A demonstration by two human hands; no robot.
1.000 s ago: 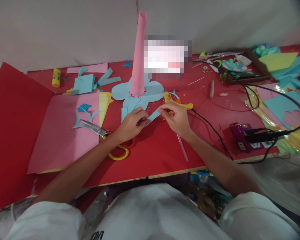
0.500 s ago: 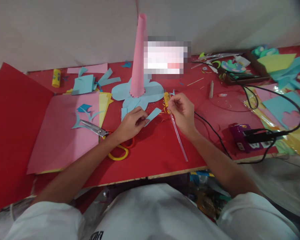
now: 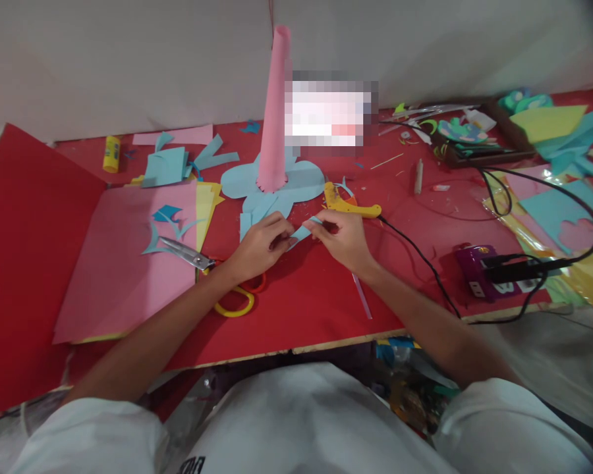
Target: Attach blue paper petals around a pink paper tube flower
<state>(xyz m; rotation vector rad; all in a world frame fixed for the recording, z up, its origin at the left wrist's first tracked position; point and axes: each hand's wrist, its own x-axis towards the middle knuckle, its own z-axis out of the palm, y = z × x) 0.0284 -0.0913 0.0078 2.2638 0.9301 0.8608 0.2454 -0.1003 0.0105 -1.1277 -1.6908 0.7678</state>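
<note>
A short light blue paper strip is pinched between both hands over the red table. My left hand grips its lower left end, and my right hand holds its upper right end. Just behind them stands a tall pink paper cone on a light blue flower-shaped paper base. A yellow hot glue gun lies right behind my right hand. Below that hand, a clear glue stick rests on the table, partly hidden. Scissors with red and yellow handles lie under my left wrist.
On the left are pink paper sheets with blue scraps, a red board and a yellow glue stick tube. To the right, a purple power box has black cables plugged in. A dark tray of craft pieces sits behind.
My right hand has moved left and down from the glue gun onto the strip's free end, and now pinches it. The glue gun's yellow handle now shows. My left hand stays put.
</note>
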